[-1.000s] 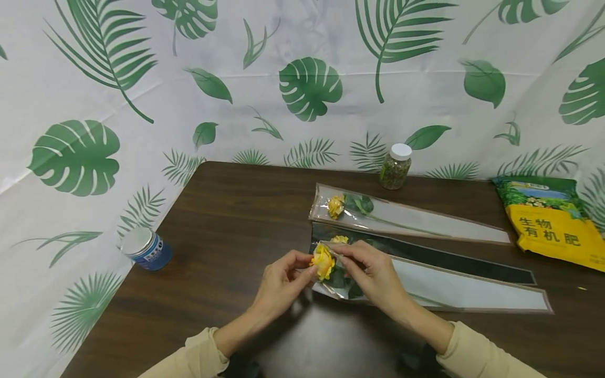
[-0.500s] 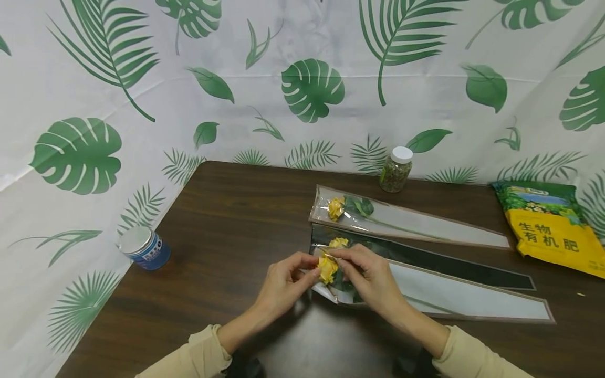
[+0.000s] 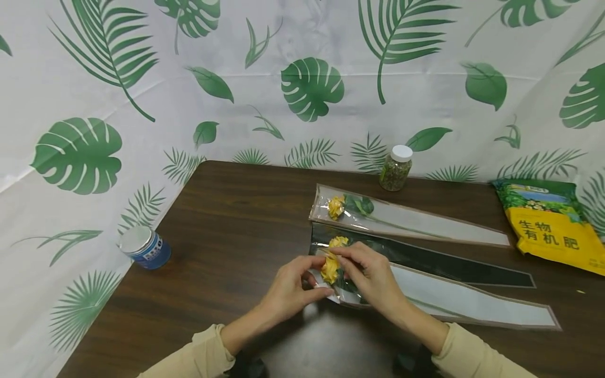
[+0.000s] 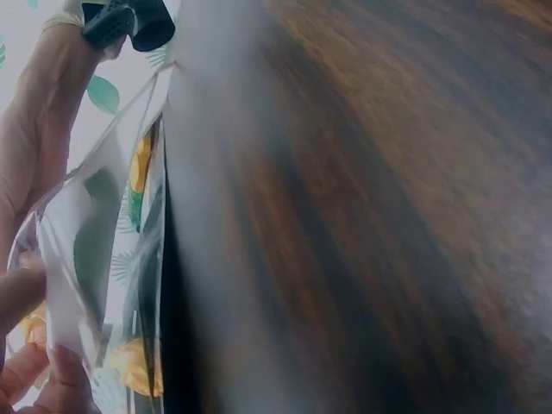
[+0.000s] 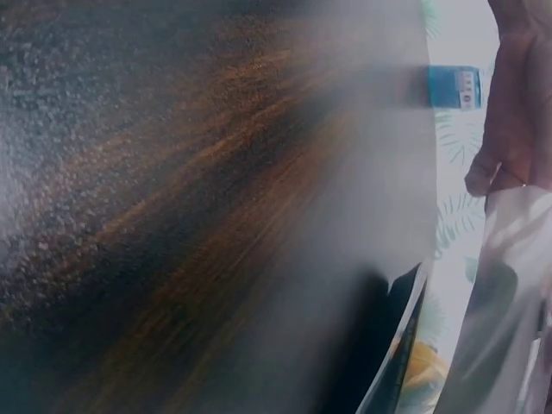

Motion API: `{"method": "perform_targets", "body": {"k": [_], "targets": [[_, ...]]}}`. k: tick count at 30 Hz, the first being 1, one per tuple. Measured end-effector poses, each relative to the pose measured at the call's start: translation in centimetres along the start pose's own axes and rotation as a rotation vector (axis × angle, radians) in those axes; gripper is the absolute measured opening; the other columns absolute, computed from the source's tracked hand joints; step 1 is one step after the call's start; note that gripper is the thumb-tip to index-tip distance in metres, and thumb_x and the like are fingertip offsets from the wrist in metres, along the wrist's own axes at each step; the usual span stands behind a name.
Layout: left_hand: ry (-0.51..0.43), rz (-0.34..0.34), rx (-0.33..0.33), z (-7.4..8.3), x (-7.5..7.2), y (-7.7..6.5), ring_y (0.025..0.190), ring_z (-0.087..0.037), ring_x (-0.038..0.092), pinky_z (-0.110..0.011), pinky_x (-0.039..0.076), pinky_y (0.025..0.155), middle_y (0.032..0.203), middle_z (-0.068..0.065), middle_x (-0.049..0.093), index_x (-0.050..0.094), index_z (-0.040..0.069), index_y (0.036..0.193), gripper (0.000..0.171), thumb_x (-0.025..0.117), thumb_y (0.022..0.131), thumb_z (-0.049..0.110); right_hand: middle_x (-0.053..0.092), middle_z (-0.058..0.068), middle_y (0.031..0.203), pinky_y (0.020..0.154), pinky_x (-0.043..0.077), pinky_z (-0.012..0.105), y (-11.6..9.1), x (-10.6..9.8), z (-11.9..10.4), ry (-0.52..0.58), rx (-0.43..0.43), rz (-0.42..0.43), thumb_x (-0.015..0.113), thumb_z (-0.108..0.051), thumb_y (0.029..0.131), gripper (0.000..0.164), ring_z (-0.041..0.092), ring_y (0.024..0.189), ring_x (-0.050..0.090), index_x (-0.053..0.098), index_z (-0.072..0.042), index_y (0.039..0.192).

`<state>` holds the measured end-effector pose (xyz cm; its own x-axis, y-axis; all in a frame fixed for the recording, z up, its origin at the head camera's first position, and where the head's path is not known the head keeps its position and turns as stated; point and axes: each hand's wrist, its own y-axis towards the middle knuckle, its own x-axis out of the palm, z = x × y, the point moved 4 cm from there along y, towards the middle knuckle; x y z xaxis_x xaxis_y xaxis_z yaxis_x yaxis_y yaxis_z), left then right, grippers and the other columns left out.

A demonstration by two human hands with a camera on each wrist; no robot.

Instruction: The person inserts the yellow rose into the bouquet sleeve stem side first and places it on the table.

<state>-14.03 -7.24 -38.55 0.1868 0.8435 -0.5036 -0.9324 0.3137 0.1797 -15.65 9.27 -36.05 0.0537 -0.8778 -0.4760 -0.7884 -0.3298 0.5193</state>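
In the head view, a yellow rose point(image 3: 330, 269) lies at the wide mouth of the nearest clear-and-white flower sleeve point(image 3: 444, 291). My left hand point(image 3: 294, 287) is at the left of the bloom, forefinger by the upper edge and thumb at the lower edge, holding the sleeve's mouth. From the right, my right hand point(image 3: 373, 275) pinches the upper edge of the mouth beside the petals. The rose's stem shows inside the sleeve. The left wrist view has the sleeve film point(image 4: 82, 233) between fingers; the right wrist view shows the raised film point(image 5: 496, 302).
Behind lie a dark sleeve point(image 3: 454, 265) with a yellow rose point(image 3: 338, 241) and a white sleeve point(image 3: 454, 226) with another rose point(image 3: 336, 207). A jar point(image 3: 396, 168) stands at the back, a yellow-green bag point(image 3: 548, 226) at right, a blue can point(image 3: 145, 248) at left.
The rose has shifted slightly right, deeper into the sleeve's mouth. My left thumb has left the petals and moved down to the sleeve's lower edge. The sleeve's narrow end has swung slightly nearer.
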Motion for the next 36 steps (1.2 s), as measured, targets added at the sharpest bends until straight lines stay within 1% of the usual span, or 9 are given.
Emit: {"method": "perform_targets", "body": {"k": [6, 11, 16, 19, 25, 27, 29, 33, 36], "targets": [[0.025, -0.034, -0.002, 0.1, -0.1, 0.2, 0.073, -0.013, 0.060, -0.021, 0.051, 0.063, 0.107, -0.008, 0.064, 0.059, 0.003, 0.120, 0.053, 0.081, 0.072, 0.008, 0.059, -0.002, 0.076, 0.052, 0.047, 0.017, -0.1, 0.0, 0.0, -0.001, -0.014, -0.012, 0.064, 0.003, 0.086, 0.022, 0.004, 0.060, 0.054, 0.069, -0.005, 0.105], [0.031, -0.067, -0.008, 0.0, 0.0, 0.3, 0.074, -0.012, 0.062, -0.021, 0.051, 0.065, 0.097, -0.008, 0.066, 0.058, 0.001, 0.121, 0.050, 0.077, 0.074, 0.002, 0.060, -0.001, 0.078, 0.053, 0.047, 0.016, -0.2, 0.1, 0.0, -0.005, -0.029, -0.009, 0.064, 0.004, 0.085, 0.024, 0.004, 0.061, 0.054, 0.069, -0.005, 0.106], [-0.014, -0.009, -0.038, -0.2, 0.0, 0.2, 0.077, -0.013, 0.062, -0.020, 0.052, 0.068, 0.091, -0.006, 0.067, 0.060, 0.001, 0.119, 0.043, 0.073, 0.078, 0.000, 0.060, -0.004, 0.080, 0.057, 0.048, 0.016, -0.4, -0.3, 0.3, -0.040, -0.045, -0.002, 0.067, 0.004, 0.082, 0.028, 0.003, 0.065, 0.053, 0.068, -0.006, 0.108], [-0.024, 0.038, -0.047, -0.4, -0.2, 0.1, 0.075, -0.012, 0.061, -0.021, 0.052, 0.067, 0.091, -0.005, 0.067, 0.062, 0.001, 0.118, 0.042, 0.072, 0.078, -0.002, 0.059, -0.003, 0.086, 0.062, 0.049, 0.020, -1.2, -1.4, 0.8, -0.150, -0.051, -0.053, 0.076, -0.004, 0.076, 0.038, 0.005, 0.074, 0.053, 0.066, -0.007, 0.112], [-0.008, 0.057, -0.012, -0.3, -0.5, -0.2, 0.074, -0.012, 0.061, -0.023, 0.052, 0.065, 0.091, -0.005, 0.068, 0.062, 0.000, 0.119, 0.042, 0.071, 0.078, -0.001, 0.056, 0.002, 0.105, 0.068, 0.045, 0.034, -5.1, -4.7, 2.9, -0.548, -0.068, -0.263, 0.084, -0.038, 0.063, 0.071, 0.015, 0.090, 0.050, 0.060, -0.010, 0.124], [-0.007, 0.006, 0.000, -0.2, -0.5, -0.3, 0.075, -0.012, 0.060, -0.022, 0.050, 0.064, 0.094, -0.007, 0.069, 0.061, -0.001, 0.120, 0.041, 0.069, 0.080, 0.000, 0.056, 0.003, 0.104, 0.066, 0.044, 0.034, -6.0, -5.4, 3.6, -0.629, -0.104, -0.285, 0.084, -0.041, 0.063, 0.072, 0.016, 0.089, 0.051, 0.061, -0.010, 0.123], [-0.024, -0.084, 0.004, -0.2, -0.4, -0.1, 0.078, -0.011, 0.059, -0.020, 0.048, 0.065, 0.098, -0.008, 0.070, 0.059, -0.001, 0.123, 0.040, 0.066, 0.083, 0.000, 0.057, 0.003, 0.101, 0.064, 0.044, 0.033, -6.5, -5.7, 4.1, -0.671, -0.133, -0.282, 0.084, -0.039, 0.063, 0.067, 0.015, 0.086, 0.052, 0.064, -0.010, 0.120], [-0.077, -0.292, 0.004, -0.4, -0.3, 0.3, 0.083, -0.008, 0.055, -0.019, 0.045, 0.069, 0.108, -0.009, 0.069, 0.054, 0.000, 0.129, 0.040, 0.057, 0.089, 0.000, 0.057, 0.001, 0.096, 0.061, 0.044, 0.029, -6.7, -5.9, 4.4, -0.683, -0.136, -0.271, 0.084, -0.035, 0.064, 0.058, 0.013, 0.082, 0.051, 0.068, -0.010, 0.114], [-0.085, -0.394, -0.037, -0.7, -0.3, 0.4, 0.081, -0.007, 0.052, -0.019, 0.043, 0.066, 0.112, -0.008, 0.067, 0.051, 0.003, 0.133, 0.044, 0.056, 0.089, -0.001, 0.057, 0.000, 0.094, 0.059, 0.041, 0.025, -6.7, -5.8, 4.4, -0.673, -0.135, -0.273, 0.083, -0.032, 0.064, 0.054, 0.012, 0.079, 0.050, 0.069, -0.011, 0.112]]}}
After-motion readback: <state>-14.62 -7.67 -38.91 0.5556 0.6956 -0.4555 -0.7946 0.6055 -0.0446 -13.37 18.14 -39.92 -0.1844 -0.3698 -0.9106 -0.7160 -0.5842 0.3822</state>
